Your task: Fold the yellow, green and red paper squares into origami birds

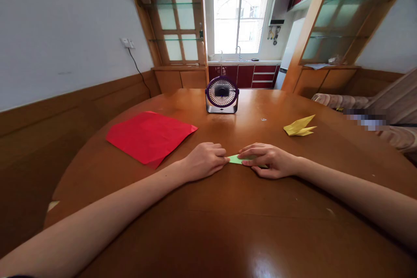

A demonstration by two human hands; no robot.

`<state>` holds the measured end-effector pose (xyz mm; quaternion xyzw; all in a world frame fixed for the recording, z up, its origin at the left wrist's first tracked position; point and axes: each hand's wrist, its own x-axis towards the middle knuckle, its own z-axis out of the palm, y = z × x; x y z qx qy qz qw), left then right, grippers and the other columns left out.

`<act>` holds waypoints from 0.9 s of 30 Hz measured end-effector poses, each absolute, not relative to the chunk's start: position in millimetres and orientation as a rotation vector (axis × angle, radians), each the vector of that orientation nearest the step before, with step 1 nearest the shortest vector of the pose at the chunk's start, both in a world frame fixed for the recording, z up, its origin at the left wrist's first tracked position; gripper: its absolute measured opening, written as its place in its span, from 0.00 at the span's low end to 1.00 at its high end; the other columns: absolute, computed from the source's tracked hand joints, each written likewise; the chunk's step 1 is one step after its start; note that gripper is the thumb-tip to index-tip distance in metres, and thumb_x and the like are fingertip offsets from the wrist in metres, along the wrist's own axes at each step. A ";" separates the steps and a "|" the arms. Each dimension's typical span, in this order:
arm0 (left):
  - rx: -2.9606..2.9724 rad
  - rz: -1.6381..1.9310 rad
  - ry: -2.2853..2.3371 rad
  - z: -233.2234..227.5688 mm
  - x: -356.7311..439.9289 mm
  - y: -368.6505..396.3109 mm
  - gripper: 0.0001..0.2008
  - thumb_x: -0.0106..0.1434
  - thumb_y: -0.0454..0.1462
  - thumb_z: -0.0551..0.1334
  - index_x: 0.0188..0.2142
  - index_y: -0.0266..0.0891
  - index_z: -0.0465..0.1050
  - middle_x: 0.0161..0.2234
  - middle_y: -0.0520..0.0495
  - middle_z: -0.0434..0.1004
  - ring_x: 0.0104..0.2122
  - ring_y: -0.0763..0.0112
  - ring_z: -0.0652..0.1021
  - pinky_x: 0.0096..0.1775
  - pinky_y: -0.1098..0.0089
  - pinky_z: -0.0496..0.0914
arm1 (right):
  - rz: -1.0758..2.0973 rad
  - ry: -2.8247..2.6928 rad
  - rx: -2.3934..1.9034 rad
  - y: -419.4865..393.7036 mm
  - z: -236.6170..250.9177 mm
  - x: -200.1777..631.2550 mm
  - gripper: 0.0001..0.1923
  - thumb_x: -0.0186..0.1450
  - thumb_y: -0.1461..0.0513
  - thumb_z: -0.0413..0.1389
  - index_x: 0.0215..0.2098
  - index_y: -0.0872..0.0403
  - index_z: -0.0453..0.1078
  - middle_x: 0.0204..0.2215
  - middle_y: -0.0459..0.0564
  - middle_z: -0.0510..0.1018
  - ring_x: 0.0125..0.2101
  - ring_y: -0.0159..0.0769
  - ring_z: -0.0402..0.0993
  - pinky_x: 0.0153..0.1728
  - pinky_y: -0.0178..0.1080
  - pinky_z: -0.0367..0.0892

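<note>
1. Work in hand: a small green paper [237, 159] is being folded at the centre of the frame, on the wooden table [228, 226].
2. Progress, as a judgement: the green paper is already reduced to a narrow, flat strip with a pointed left end, so several folds appear complete. No finished form shows yet; further folds appear to remain.
3. Reference item: a yellow folded paper figure [299, 127] lies at right of centre, well apart from both hands. It appears complete.
4. Unused stock: a red paper sheet [150, 136] lies flat at left of centre, with no fold visible and apart from the hands.
5. Left hand [204, 161]: curled, fingertips pinching the left tip of the green paper against the table.
6. Right hand [270, 160]: fingers extended flat, pressing down on the right part of the green paper and covering most of it.
7. Position of the green paper: between the 2 hands, touching both; only a short middle section shows.
8. A small purple desk fan [222, 94] stands beyond the hands, upper centre.
</note>
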<state>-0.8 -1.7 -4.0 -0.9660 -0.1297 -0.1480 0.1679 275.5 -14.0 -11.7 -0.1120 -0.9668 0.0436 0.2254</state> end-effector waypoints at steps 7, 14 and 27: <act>-2.704 -0.422 -0.358 -4.2 -1.0 -2.7 0.14 0.72 0.36 0.50 0.40 0.39 0.74 0.29 0.48 0.73 0.29 0.71 0.71 0.32 0.68 0.62 | 0.091 -2.718 -0.282 -16.9 -10.4 285.4 0.20 0.67 0.65 0.51 0.57 0.54 0.68 0.54 0.57 0.73 0.58 0.43 0.66 0.54 0.48 0.68; -2.697 -0.453 -0.292 -4.6 -1.0 -1.3 0.14 0.72 0.36 0.50 0.41 0.39 0.75 0.29 0.48 0.73 0.29 0.71 0.70 0.31 0.69 0.61 | 0.155 -2.703 -0.326 -20.1 -13.1 293.8 0.21 0.66 0.66 0.51 0.58 0.53 0.67 0.54 0.56 0.74 0.60 0.43 0.64 0.54 0.48 0.68; -2.760 -0.437 -0.343 -3.9 -4.0 -3.1 0.15 0.72 0.35 0.50 0.46 0.41 0.75 0.30 0.47 0.73 0.29 0.70 0.70 0.31 0.69 0.64 | 0.254 -2.664 -0.328 -21.0 -12.6 292.6 0.20 0.65 0.67 0.52 0.56 0.53 0.69 0.51 0.57 0.75 0.59 0.44 0.65 0.54 0.49 0.68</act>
